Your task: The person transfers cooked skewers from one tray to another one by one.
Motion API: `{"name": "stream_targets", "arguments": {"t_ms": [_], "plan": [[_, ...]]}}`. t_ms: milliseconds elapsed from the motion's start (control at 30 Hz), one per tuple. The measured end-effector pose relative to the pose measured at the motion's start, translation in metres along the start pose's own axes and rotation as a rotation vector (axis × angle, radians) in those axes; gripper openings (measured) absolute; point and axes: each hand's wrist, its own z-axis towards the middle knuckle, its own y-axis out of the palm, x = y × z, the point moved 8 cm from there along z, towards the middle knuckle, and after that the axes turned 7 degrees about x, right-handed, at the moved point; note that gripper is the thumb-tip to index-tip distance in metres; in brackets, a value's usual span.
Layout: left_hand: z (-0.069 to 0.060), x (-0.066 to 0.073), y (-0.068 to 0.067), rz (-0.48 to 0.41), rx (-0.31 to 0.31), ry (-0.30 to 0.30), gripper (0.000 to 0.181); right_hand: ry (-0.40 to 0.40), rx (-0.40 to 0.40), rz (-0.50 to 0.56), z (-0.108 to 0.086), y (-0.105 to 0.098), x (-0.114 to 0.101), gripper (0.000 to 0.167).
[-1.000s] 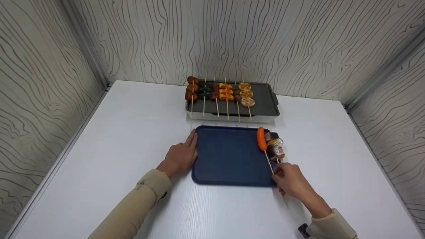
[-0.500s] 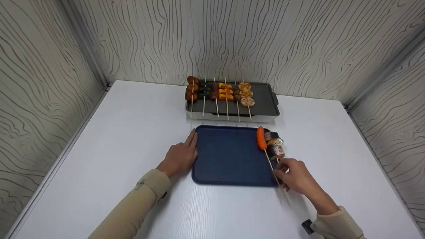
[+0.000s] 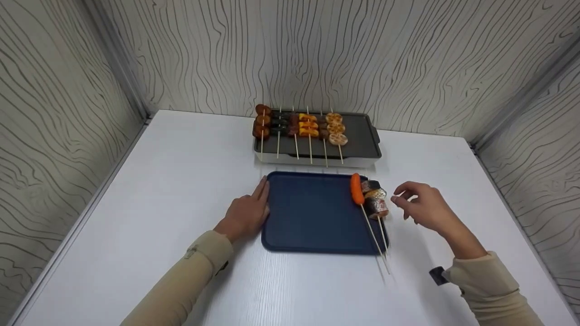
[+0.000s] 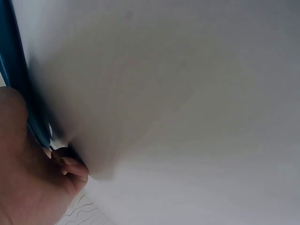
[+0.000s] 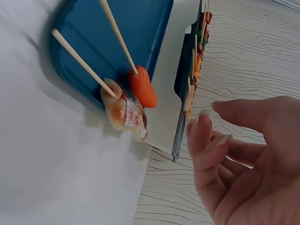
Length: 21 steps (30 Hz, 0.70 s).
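Note:
The left hand [image 3: 247, 215] rests at the left edge of a dark blue tray [image 3: 308, 213], its forefinger straight along the rim. In the left wrist view the thumb [image 4: 9, 112] touches the tray's side while other fingers are bent. Just right of the tray, the right hand [image 3: 421, 206] is raised with loosely bent fingers and holds nothing. Nearest to it is a fish skewer [image 3: 377, 203] with silvery-skinned chunks, lying over the tray's right edge. Beside that lies an orange sausage skewer [image 3: 357, 190], its stick reaching past the tray's front edge.
Behind the tray stands a dark-topped grill [image 3: 360, 136] carrying several skewers in a row, among them lotus root slices [image 3: 336, 128] and yellow pieces [image 3: 308, 127]. Patterned panels [image 3: 290, 54] enclose the white table [image 3: 204, 154] at the back and sides.
The right hand has let go of the skewer sticks and moved up and right, away from the tray. Both skewers now lie untouched. The left hand has stayed in place.

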Motion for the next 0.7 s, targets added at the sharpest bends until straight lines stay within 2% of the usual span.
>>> {"name": "stream_targets", "arguments": {"t_ms": [167,367,567,700], "plan": [[-0.001,0.002,-0.003,-0.011,0.004,0.0,0.06,-0.019,0.021,-0.005,0.019,-0.015,-0.005,0.03],[-0.002,0.003,-0.007,-0.035,0.015,0.001,0.061,-0.018,0.023,-0.02,0.046,-0.023,-0.011,0.032],[-0.002,0.002,-0.009,-0.049,0.035,0.001,0.061,-0.033,0.0,0.004,0.081,-0.022,-0.021,0.035],[-0.001,0.003,-0.006,-0.038,0.037,-0.002,0.061,-0.071,-0.032,0.005,0.104,-0.015,-0.027,0.035]]}}
